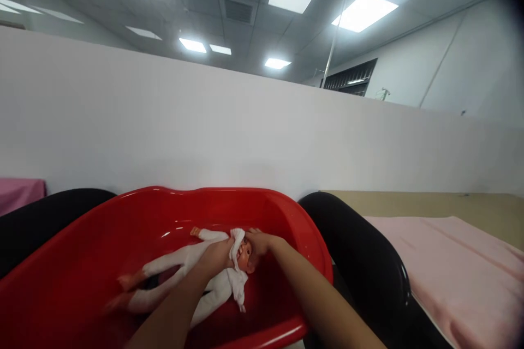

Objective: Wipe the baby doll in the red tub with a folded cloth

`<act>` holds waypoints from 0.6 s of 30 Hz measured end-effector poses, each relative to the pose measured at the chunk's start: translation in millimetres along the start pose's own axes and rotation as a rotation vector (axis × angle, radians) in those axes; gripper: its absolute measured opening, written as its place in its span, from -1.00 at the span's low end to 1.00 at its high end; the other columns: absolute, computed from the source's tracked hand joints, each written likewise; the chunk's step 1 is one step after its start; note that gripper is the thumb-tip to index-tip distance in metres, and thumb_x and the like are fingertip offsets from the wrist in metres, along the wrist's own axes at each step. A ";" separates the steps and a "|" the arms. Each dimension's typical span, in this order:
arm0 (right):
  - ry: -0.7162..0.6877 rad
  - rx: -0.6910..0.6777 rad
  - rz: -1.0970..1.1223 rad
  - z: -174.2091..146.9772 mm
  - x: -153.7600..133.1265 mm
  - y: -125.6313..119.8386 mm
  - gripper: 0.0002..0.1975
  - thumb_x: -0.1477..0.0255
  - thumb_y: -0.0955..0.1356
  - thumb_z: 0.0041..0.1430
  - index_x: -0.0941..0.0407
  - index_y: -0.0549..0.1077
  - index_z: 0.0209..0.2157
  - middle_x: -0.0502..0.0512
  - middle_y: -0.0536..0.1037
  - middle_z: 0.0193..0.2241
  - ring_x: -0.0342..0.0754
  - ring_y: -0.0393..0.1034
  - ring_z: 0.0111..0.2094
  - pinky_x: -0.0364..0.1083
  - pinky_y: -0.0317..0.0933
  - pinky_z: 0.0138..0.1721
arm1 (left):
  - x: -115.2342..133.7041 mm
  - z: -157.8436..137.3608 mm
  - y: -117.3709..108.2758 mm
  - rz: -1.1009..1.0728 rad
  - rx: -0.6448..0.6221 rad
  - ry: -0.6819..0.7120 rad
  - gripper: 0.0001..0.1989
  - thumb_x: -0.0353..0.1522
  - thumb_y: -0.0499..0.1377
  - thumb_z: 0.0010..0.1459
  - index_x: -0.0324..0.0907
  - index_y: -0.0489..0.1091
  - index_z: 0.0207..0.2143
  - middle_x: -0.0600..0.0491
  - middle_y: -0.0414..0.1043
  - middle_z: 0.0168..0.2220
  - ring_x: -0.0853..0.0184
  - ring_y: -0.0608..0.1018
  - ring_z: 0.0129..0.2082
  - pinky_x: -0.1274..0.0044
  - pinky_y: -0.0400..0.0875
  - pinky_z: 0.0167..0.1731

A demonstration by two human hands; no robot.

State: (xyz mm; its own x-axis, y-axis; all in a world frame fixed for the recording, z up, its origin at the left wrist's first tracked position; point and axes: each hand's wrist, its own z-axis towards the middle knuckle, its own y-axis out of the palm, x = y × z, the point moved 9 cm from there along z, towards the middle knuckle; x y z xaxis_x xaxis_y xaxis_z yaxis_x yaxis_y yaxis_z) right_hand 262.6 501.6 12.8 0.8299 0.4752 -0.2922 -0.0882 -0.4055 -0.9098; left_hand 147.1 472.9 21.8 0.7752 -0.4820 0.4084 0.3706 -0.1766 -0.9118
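A baby doll [174, 262] with a white soft body lies on its back in a red baby tub [135, 218], its head to the right and its feet to the left. White cloth [238, 237] is bunched across the doll's chin and face, with another piece hanging beside its shoulder. My left hand [224, 252] reaches over the chest and is closed on the cloth at the neck; its fingertips are partly hidden. Around the top and side of the doll's head curls my right hand [258, 241], gripping it and covering part of the face.
Black rounded supports [360, 262] flank the tub. To the right lies a pink sheet [462, 267] on a bed-like surface, and pink cloth [20, 193] shows at the far left. A white partition [245, 136] stands close behind the tub.
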 end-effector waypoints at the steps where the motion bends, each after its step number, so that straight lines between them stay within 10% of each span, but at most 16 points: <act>1: 0.006 -0.002 0.006 1.3 2.5 0.1 0.11 0.12 0.60 -0.46 0.07 0.23 0.19 0.23 0.27 0.09 0.28 0.16 0.13 0.11 0.10 0.14 | -4.1 0.5 -1.2 0.011 0.003 0.006 -0.50 -0.25 0.23 -0.06 -0.06 0.33 -0.01 -0.06 0.51 -0.07 0.02 0.50 -0.04 0.38 0.31 -0.07; 10: -0.036 -0.005 0.051 4.6 1.7 1.2 0.06 0.23 0.62 -0.46 -0.04 0.26 0.18 0.14 0.09 0.26 0.32 -0.05 0.28 0.11 -0.15 0.29 | 22.9 12.0 25.9 0.028 0.037 0.043 0.20 -0.15 0.39 -0.26 -0.22 -0.16 0.35 -0.20 -0.01 0.33 0.04 0.10 0.31 0.32 -0.05 0.29; 18: -0.034 0.012 0.043 9.2 4.8 3.3 -0.02 0.27 0.61 -0.43 -0.03 0.31 0.14 0.12 0.16 0.24 0.31 0.03 0.25 0.09 -0.07 0.27 | 18.7 16.9 23.5 -0.082 0.030 0.019 -0.01 -0.14 0.33 -0.08 -0.25 -0.03 0.32 -0.22 0.13 0.25 0.03 0.23 0.23 0.32 0.13 0.21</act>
State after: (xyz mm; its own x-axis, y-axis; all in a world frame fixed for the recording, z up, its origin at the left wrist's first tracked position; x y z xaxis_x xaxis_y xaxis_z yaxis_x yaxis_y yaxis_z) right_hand 261.2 509.8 5.7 0.8063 0.4837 -0.3404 -0.1297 -0.4168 -0.8997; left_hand 179.0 474.2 8.7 0.7321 -0.4828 0.4805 0.4477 -0.1906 -0.8736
